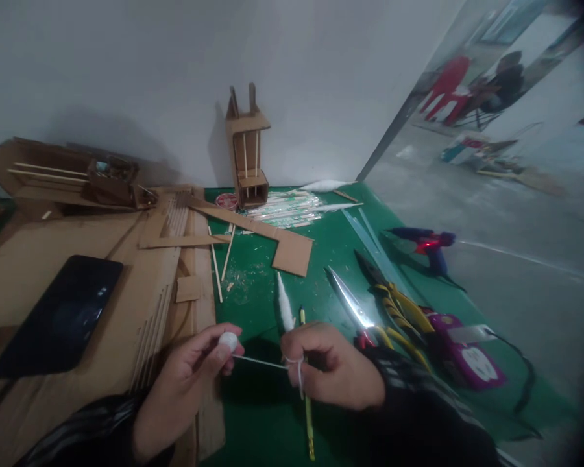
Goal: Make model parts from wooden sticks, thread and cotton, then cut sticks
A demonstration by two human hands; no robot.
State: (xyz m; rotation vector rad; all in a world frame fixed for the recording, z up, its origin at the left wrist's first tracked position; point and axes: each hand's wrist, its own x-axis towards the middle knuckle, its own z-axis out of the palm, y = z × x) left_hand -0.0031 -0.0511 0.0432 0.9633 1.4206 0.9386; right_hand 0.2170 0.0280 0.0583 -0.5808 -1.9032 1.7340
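Note:
My left hand (189, 376) pinches a small white ball of thread (228, 340) between thumb and fingers. A taut white thread (260, 361) runs from it to my right hand (331, 366), where it loops around the curled fingers. Just beyond my right hand lies a stick wound with white thread (285, 301), tapering to a point; its near end is hidden by the fingers. A yellow pencil (309, 428) passes beneath the same hand, and I cannot tell whether the fingers touch it.
Scissors (353, 301), yellow-handled pliers (394, 301), a purple tape measure (467, 353) and a lit glue gun (425, 241) lie right. Cut cardboard (292, 250), thin sticks (292, 206) and a cardboard model (246, 155) stand behind. A black phone (58, 318) lies left. A person (506, 81) sits far right.

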